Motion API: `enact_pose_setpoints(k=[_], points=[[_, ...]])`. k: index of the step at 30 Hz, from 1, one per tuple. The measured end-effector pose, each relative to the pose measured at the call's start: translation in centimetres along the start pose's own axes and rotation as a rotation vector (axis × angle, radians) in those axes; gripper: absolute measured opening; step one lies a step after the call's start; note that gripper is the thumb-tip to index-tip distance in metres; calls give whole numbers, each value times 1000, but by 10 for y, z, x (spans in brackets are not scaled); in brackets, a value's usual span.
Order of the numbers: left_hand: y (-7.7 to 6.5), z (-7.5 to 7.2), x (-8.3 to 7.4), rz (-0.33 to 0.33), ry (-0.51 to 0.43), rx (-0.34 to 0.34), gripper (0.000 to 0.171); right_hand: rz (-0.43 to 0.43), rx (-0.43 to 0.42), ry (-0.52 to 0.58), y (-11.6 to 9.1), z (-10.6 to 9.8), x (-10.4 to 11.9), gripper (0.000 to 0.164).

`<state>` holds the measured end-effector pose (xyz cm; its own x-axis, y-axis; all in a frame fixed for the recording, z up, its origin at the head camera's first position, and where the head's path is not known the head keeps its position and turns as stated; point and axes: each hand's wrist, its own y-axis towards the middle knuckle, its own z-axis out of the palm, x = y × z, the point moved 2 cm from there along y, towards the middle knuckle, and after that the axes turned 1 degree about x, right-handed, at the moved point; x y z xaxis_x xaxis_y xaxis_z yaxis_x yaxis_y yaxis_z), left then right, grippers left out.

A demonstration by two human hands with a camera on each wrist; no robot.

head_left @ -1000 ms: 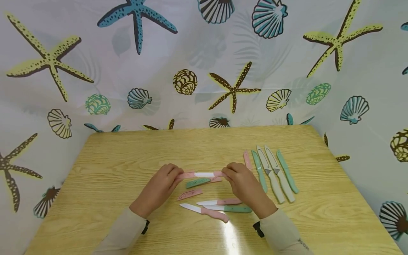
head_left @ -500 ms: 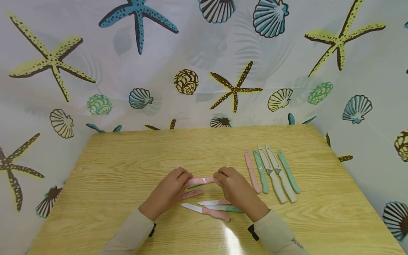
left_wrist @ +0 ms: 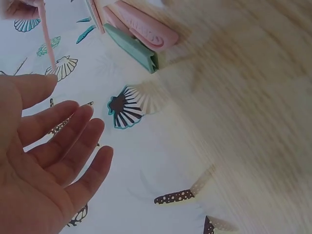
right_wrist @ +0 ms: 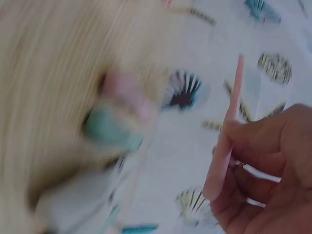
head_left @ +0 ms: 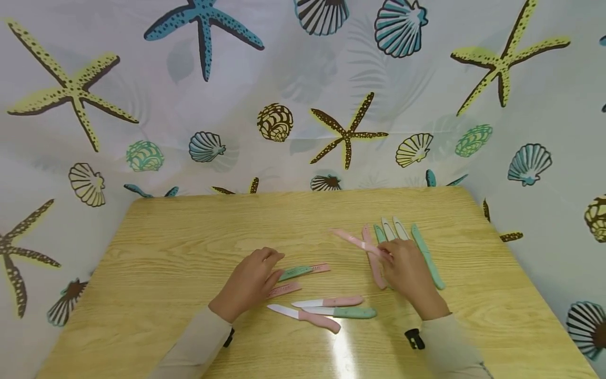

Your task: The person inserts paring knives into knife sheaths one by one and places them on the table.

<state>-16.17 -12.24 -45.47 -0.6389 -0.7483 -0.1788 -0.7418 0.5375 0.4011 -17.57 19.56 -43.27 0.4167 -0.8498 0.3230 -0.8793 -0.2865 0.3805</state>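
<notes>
My right hand pinches a pink paring knife by its handle, above the right-hand row of knives. A pink sheath covers its blade, which points up and left; the right wrist view shows this knife edge-on between thumb and fingers. My left hand holds nothing, its fingers spread and slightly bent in the left wrist view. Beside its fingertips lie a green sheath and a pink sheath. Another pink sheath pokes out behind the green one.
Nearer the front lie bare white-bladed knives: two pink-handled, one behind the other, and one green-handled. The row at right has a pink knife, a green knife and white-sheathed knives, partly hidden by my right hand.
Both hands came together and the pink sheath slid over the knife's blade. My left hand then let go, while my right hand carried the sheathed knife right, to the row.
</notes>
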Motion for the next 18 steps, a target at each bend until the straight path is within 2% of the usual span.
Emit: enact_pose_setpoints(k=[4,9,14,18], points=[[-1,2,0,-4,6,30,30,244,23,-37,-17,-20,-46,18],[-4,2,1,-9,4,39,27,456,90,-33,-35,-27,-86,25],[-4,3,1,-8,0,52,25,576,139,3,-43,-24,-109,27],[-5,4,1,5,-2,51,24,610,195,0,-45,-24,-117,27]])
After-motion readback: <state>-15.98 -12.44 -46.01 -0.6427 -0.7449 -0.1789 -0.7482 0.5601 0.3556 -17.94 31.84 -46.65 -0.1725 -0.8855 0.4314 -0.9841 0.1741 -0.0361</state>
